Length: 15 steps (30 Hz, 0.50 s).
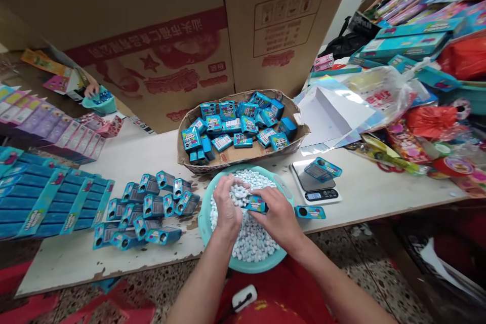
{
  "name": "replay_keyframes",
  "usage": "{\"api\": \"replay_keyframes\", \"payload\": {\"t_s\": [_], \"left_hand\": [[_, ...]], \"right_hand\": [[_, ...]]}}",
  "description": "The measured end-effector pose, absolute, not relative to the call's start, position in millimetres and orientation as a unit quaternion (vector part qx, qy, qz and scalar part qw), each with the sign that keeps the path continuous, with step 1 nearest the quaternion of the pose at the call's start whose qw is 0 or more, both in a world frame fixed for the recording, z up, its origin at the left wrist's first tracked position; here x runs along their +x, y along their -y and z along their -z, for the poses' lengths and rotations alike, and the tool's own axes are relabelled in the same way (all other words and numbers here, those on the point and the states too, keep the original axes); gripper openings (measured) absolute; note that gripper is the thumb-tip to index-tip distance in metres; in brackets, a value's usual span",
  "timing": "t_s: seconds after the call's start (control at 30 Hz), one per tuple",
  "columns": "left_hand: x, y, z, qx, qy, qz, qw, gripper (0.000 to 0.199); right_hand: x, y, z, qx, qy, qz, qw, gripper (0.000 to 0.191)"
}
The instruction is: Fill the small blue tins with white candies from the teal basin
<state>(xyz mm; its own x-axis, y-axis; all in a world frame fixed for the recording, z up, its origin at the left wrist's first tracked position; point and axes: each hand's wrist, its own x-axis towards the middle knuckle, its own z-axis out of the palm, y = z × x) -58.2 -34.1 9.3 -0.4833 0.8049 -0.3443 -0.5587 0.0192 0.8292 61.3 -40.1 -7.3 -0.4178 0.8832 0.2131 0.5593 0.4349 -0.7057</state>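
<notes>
A turquoise plastic basin (205,223) full of small white and pale-blue candies (255,243) stands at the table's front edge. Over it, my right hand (279,215) grips a small blue candy box (256,204), tilted with its end toward my other hand. My left hand (227,205) is curled around a scoop of the white candies, right against that end of the box. Its fingertips partly hide the box's opening. To the right, a digital scale (322,196) carries one blue box (323,168). Another small box (310,212) lies in front of the scale.
Behind the basin sits a cut-down cardboard tray (184,159) of blue boxes. Several boxes with round holes (154,206) stand to the left, beside stacked blue cartons (49,202). Large cardboard boxes (152,25) wall the back. Another person's hand (91,90) shows at far left.
</notes>
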Motion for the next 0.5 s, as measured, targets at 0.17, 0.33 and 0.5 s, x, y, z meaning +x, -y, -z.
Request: {"api": "replay_keyframes", "payload": {"t_s": [0.17, 0.33, 0.5], "left_hand": [[-61, 37, -5, 0.136, -0.500, -0.712, 0.475, 0.025], [-64, 38, -7, 0.124, -0.501, -0.711, 0.478, 0.023], [-63, 36, -8, 0.119, -0.497, -0.710, 0.485, 0.019]], "right_hand": [[59, 43, 12, -0.457, 0.754, -0.350, 0.316, 0.034], [59, 49, 18, -0.498, 0.721, -0.354, 0.328, 0.032], [56, 48, 15, -0.477, 0.734, -0.359, 0.324, 0.029]]}}
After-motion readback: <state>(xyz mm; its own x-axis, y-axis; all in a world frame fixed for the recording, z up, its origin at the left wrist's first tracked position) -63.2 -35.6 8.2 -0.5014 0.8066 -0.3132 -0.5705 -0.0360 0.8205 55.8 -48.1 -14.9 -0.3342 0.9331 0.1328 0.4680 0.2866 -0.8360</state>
